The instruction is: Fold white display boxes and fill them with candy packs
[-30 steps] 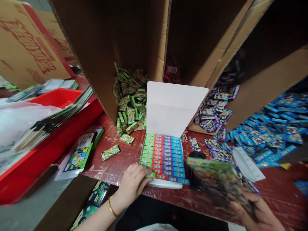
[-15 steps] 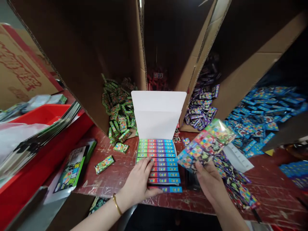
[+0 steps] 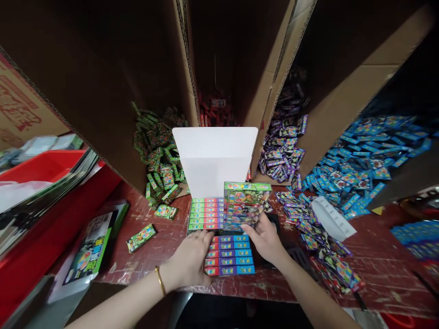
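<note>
Two hands [image 3: 192, 256], one white tray [image 3: 214, 157]

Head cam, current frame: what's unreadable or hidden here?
- Print on the small green packets: too small to read.
- Rows in the white tray under the sleeve held by the right hand: covered.
- Tray's near-left corner: under the left hand.
- Red packets: deep in the shadow of the cardboard box.
- Blue packets: cut off at the right edge.

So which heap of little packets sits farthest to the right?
The blue heap; the purple heap lies left of it, the green heap past the white tray flap.
</note>
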A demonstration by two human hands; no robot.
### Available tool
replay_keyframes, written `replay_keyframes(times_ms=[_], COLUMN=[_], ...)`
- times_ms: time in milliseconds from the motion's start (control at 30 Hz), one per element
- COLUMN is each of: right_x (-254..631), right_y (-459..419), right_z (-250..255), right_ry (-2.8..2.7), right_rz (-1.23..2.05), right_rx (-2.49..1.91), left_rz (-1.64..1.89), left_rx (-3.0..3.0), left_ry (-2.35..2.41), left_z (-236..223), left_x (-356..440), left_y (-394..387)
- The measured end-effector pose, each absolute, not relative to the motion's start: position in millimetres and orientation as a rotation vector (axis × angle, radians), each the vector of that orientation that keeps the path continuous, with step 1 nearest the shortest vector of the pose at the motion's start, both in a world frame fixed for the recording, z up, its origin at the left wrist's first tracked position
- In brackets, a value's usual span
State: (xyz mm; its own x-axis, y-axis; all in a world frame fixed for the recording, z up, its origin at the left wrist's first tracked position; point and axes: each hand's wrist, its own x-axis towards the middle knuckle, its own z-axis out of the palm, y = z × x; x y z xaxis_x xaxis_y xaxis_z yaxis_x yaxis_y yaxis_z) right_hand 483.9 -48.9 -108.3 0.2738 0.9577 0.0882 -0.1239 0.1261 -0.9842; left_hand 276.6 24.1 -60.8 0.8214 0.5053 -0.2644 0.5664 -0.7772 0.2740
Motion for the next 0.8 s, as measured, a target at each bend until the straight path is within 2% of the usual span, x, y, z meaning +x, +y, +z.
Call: replay_keyframes(times_ms=[167, 300, 433, 500, 567, 667, 800], right_x=[483, 495, 498, 492, 483, 472, 466], right_y=[-36, -38, -43, -44, -46, -55, -66], right_z=[-112, -112, -117, -115, -109, -101, -114], right_ry=[-1.306, -1.835, -2.114, -2.145, -2.122, -2.048, -1.903], right_rz=[0.932, 0.692, 0.408, 0.361, 0.34, 0.381, 0.712], right_rx=[-1.3, -1.489, -1.651, -1.648, -1.652, -1.682, -1.63], left_rz=[-0.273, -0.215, 0.173, 0.411, 0.39, 0.165, 0.191], left_rx=[2.555, 2.644, 2.92, 3.034, 3.097, 2.993, 2.644], left_ry=[0.761, 0.859, 1.379, 1.465, 1.263, 0.982, 0.986], left_z=[-57, -66, -67, -64, -62, -68, -89], left_x=[277, 264, 239, 232, 230, 229, 222], left_y=[37, 26, -1, -9, -10, -4, 7])
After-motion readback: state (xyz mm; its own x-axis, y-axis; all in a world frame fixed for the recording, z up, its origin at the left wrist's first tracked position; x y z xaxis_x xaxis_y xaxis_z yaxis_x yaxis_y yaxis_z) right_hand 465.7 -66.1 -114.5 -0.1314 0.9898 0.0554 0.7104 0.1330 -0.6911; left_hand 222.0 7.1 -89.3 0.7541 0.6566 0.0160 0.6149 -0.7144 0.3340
